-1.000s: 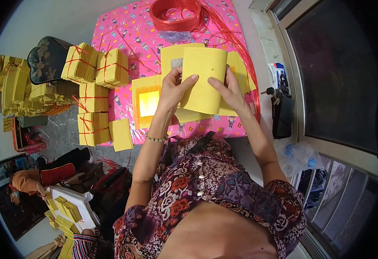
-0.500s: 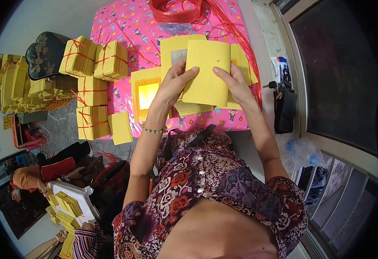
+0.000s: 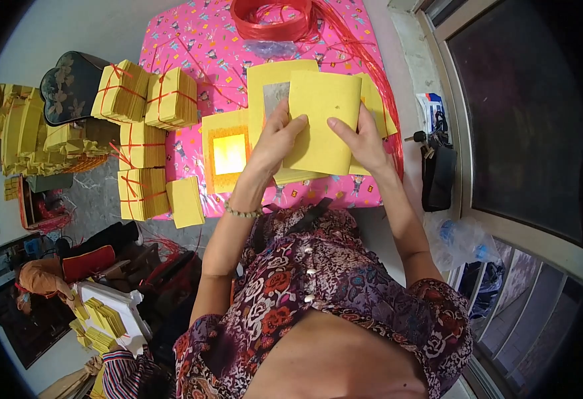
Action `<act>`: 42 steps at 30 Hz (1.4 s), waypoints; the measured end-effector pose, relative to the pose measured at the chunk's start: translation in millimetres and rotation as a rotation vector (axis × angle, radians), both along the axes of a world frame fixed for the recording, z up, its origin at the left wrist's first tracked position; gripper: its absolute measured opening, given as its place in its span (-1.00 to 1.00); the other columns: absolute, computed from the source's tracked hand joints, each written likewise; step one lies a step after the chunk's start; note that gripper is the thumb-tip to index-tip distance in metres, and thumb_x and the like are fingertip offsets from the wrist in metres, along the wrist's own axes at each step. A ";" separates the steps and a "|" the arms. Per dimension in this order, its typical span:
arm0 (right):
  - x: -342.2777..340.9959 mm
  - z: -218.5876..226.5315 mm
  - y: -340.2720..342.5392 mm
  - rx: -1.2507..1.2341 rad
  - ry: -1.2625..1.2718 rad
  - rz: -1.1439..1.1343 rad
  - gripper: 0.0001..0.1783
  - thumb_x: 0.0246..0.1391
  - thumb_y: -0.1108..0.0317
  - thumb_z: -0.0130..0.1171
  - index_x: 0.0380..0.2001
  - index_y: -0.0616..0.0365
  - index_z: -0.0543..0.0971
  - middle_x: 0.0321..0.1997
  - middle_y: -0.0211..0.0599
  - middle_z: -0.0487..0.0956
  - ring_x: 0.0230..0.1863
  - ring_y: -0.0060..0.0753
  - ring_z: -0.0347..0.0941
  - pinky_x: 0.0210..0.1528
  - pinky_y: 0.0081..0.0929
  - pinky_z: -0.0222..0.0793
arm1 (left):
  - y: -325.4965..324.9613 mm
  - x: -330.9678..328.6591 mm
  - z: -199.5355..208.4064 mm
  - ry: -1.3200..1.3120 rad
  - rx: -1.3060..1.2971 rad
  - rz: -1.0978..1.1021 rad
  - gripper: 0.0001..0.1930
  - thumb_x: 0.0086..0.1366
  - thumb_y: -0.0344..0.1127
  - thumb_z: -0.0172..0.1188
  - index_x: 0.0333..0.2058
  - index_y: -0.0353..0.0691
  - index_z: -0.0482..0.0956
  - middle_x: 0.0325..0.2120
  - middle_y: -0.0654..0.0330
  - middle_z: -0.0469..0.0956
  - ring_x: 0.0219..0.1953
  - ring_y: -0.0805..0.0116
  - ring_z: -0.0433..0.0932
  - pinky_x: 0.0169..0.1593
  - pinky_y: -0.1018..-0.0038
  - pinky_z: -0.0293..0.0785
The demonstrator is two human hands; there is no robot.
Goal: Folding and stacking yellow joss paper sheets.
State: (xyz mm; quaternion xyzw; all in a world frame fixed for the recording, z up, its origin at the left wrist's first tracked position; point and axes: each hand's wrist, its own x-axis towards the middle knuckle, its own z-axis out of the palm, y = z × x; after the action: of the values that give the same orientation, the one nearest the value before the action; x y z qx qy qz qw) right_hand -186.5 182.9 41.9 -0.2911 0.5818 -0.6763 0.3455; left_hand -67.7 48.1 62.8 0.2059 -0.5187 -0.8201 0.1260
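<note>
Between my two hands is a folded sheet of yellow paper [image 3: 323, 126], held upright over the table. My left hand [image 3: 278, 138] grips its left edge, thumb on the front. On the opposite edge my right hand [image 3: 364, 138] holds it the same way, thumb on the face and fingers behind. Behind and below it lie more yellow sheets [image 3: 281, 68], one with a grey patch [image 3: 275, 96]. To the left lies a sheet with an orange border and a shiny gold square [image 3: 230, 155].
Bundles of yellow paper [image 3: 144, 193] tied with red strips stand along the left edge of the pink patterned tablecloth [image 3: 221, 40]. A red strapping coil [image 3: 271, 30] sits at the back. A dark stool [image 3: 72, 86] stands left. A striped sleeve [image 3: 128, 372] of another person shows lower left.
The folded yellow paper and both hands have shifted slightly down and to the right in the picture. Both hands keep hold of the paper.
</note>
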 end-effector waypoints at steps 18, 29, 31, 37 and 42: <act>18.5 27.4 16.0 -0.095 0.079 0.044 -0.45 0.09 0.44 0.15 0.13 0.28 0.23 0.02 -0.26 0.42 0.03 -0.50 0.36 0.07 -0.48 0.31 | 30.3 12.8 14.0 0.215 -0.214 0.152 -0.65 0.34 -0.41 0.05 0.06 -0.33 0.26 -0.10 0.12 0.47 -0.06 0.45 0.44 -0.02 0.52 0.39; 18.0 25.1 15.2 -0.085 0.088 0.034 -0.50 0.12 0.44 0.12 0.11 0.28 0.25 0.00 -0.27 0.43 0.01 -0.52 0.36 0.05 -0.51 0.31 | 28.8 11.8 12.7 0.175 -0.252 0.156 -0.68 0.33 -0.41 0.07 0.01 -0.34 0.29 -0.14 0.13 0.48 -0.10 0.48 0.46 -0.07 0.54 0.42; 18.9 24.9 15.0 -0.088 0.080 0.026 -0.50 0.12 0.44 0.12 0.11 0.29 0.25 0.00 -0.27 0.43 0.01 -0.52 0.36 0.04 -0.51 0.32 | 28.9 11.5 12.9 0.169 -0.244 0.153 -0.69 0.33 -0.41 0.07 0.01 -0.34 0.30 -0.14 0.13 0.49 -0.11 0.48 0.46 -0.07 0.54 0.42; 18.2 21.1 13.4 -0.057 0.113 0.007 -0.53 0.13 0.45 0.11 0.09 0.29 0.28 -0.03 -0.27 0.45 -0.02 -0.53 0.38 0.00 -0.52 0.34 | 29.3 8.9 10.7 0.158 -0.248 0.182 -0.69 0.32 -0.42 0.06 0.00 -0.35 0.30 -0.15 0.12 0.49 -0.11 0.47 0.47 -0.08 0.54 0.42; 17.8 18.1 9.7 -0.034 0.066 -0.009 -0.56 0.13 0.45 0.11 0.07 0.30 0.31 -0.06 -0.28 0.48 -0.05 -0.54 0.40 -0.02 -0.53 0.36 | 19.6 6.6 8.2 0.107 -0.240 0.145 -0.66 0.32 -0.42 0.07 0.03 -0.36 0.29 -0.12 0.11 0.49 -0.10 0.44 0.48 -0.08 0.52 0.43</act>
State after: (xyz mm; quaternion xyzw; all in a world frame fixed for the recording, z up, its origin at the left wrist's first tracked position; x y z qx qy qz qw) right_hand -168.7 192.6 60.0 -0.3167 0.5827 -0.6774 0.3182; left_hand -61.1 67.7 70.9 0.1823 -0.5895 -0.7506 0.2362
